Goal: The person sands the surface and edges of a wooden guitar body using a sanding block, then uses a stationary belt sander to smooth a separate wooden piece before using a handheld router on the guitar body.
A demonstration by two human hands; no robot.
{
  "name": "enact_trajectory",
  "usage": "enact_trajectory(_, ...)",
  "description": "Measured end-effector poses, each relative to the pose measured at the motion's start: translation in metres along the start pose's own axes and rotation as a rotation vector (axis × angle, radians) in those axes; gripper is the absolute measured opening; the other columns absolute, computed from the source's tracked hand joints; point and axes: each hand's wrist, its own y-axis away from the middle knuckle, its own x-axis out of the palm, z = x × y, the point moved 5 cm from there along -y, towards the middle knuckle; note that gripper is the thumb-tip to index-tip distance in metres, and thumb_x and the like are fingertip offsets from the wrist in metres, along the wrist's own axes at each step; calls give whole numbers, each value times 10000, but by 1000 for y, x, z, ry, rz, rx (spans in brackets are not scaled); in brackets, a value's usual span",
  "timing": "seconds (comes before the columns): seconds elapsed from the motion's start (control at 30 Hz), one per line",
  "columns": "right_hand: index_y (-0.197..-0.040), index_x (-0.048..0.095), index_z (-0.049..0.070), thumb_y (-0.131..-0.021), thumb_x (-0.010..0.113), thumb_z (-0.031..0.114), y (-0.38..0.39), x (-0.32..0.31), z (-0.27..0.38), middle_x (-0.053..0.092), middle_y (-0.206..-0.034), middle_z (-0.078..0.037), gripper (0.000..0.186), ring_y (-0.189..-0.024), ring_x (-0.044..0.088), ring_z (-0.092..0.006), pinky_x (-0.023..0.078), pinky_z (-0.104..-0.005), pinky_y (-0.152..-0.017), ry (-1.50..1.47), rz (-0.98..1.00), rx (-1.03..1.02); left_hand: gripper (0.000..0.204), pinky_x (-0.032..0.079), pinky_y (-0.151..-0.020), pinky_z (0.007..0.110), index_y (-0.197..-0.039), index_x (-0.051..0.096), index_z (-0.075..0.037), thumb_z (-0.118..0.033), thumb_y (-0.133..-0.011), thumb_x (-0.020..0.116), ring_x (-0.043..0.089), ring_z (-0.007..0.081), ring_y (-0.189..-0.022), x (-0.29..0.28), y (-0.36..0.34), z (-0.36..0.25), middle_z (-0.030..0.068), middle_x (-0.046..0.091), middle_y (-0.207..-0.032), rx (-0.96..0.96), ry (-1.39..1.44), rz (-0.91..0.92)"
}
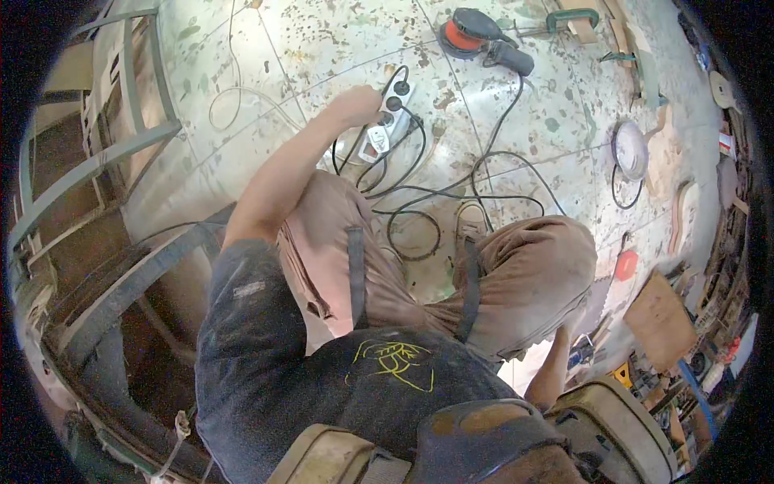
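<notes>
My left arm reaches forward over the floor, and my left hand (359, 106) is closed with its fingers at the left edge of a white power strip (396, 125). Two black plugs (394, 103) sit in the far part of the strip, and a white plug (379, 139) is at its near end. Black cables (423, 153) run out from it and loop over the floor between my legs. Down beside my right knee my right forearm (551, 367) shows, but the hand itself is hidden behind the leg.
An orange and black sander (474, 36) lies on the stained tile floor ahead, its cord trailing back. Farther right are a green clamp (574, 19), a round grey dish-like piece (630, 151) and a wooden board (661, 319) beside clutter. A metal frame (101, 181) stands at left.
</notes>
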Motion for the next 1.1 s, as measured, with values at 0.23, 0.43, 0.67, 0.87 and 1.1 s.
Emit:
enact_trajectory(0.23, -1382, 541, -52, -948, 574, 212, 15, -1, 37, 684, -1194, -202, 509, -1053, 670, -305, 516, -413, -899, -156, -37, -128, 326, 569, -751, 508, -880, 733, 38, -283, -852, 686, 710, 440, -828, 8, -6, -5, 291, 701, -876, -145, 49, 6)
enact_trajectory(0.43, -1339, 549, -61, -873, 692, 236, 26, -9, 44, 726, -1059, -268, 571, -979, 724, -369, 547, -439, -805, -186, -98, -223, 296, 584, -771, 505, -949, 750, 24, -237, -843, 661, 723, 422, -867, 4, -17, -22, 257, 724, -924, -98, 15, 46)
enact_trajectory(0.67, -1426, 517, -31, -983, 517, 248, 11, -4, 5, 632, -1347, -186, 524, -1195, 618, -282, 492, -388, -1017, 53, -2, -97, 183, 598, -751, 486, -889, 757, -21, -112, -841, 606, 732, 390, -886, 30, -20, -28, 219, 733, -907, -110, -80, -38)
enact_trajectory(0.87, -1302, 556, -76, -880, 662, 322, 27, -6, 69, 671, -1175, -315, 589, -1090, 664, -446, 516, -487, -903, -40, -67, -234, 253, 592, -783, 505, -860, 744, 28, -176, -868, 594, 732, 404, -850, 28, -17, -43, 257, 718, -852, 42, -170, 39)
enact_trajectory(1.1, -1374, 567, -29, -967, 527, 281, 8, -7, 54, 676, -1241, -210, 513, -1106, 658, -307, 516, -424, -955, 99, 55, -227, 226, 584, -795, 499, -943, 738, 33, -137, -847, 623, 722, 409, -920, 19, -15, -19, 257, 721, -963, -177, -5, 121)
